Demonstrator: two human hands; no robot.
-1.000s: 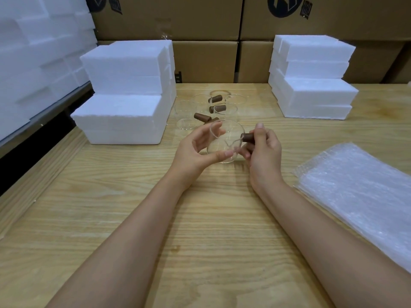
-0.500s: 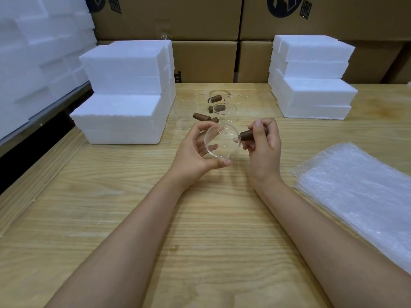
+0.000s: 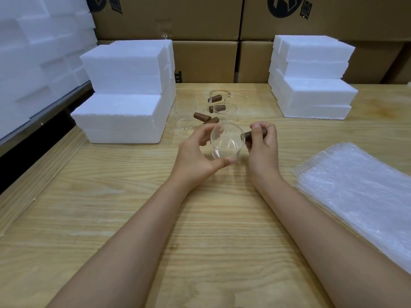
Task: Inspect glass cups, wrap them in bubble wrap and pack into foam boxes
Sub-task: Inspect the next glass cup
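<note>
Above the table point(image 3: 133, 196), you hold the glass cup point(image 3: 226, 142) with its mouth toward you, your left hand point(image 3: 195, 156) cradling it between the thumb below and curled fingers point(image 3: 204, 132) behind, your right hand point(image 3: 263, 147) pinching its brown handle point(image 3: 248, 136).

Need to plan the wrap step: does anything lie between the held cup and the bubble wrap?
Nothing visible does. Only bare table lies between the cup and the bubble wrap; the right hand gripping the handle is on that side.
</note>
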